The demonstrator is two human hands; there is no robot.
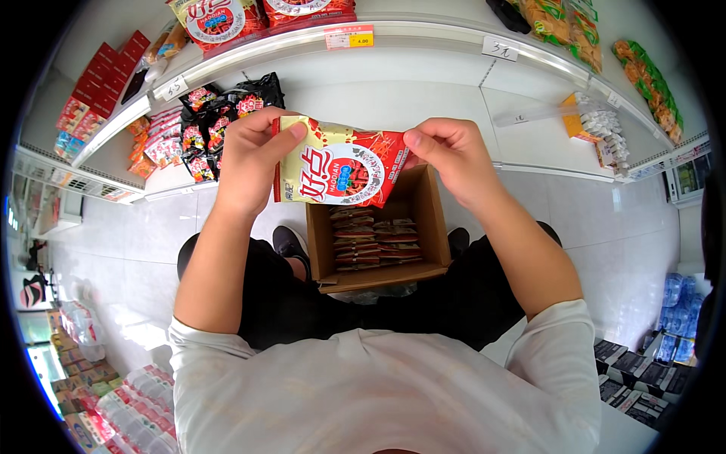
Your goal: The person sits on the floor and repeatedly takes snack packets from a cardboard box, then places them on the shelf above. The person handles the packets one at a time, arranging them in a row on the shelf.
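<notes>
A red and cream plastic snack packet (340, 164) is stretched flat between my two hands, its printed front facing up. My left hand (255, 156) grips its left end, thumb on top. The right end's upper corner is pinched between the thumb and fingers of my right hand (448, 153). Beneath the packet, on the floor between my feet, stands an open cardboard box (385, 278) with several rows of similar packets (377, 244) inside. The packet and my hands hide part of the box's far side.
Ahead, a white shelf (363, 102) carries black snack bags (227, 119) at left and a box of small white packets (595, 127) at right. An upper shelf edge (420, 40) curves above, with red packets (221, 20) on it. Blue-tinted bottles (678, 312) stand far right.
</notes>
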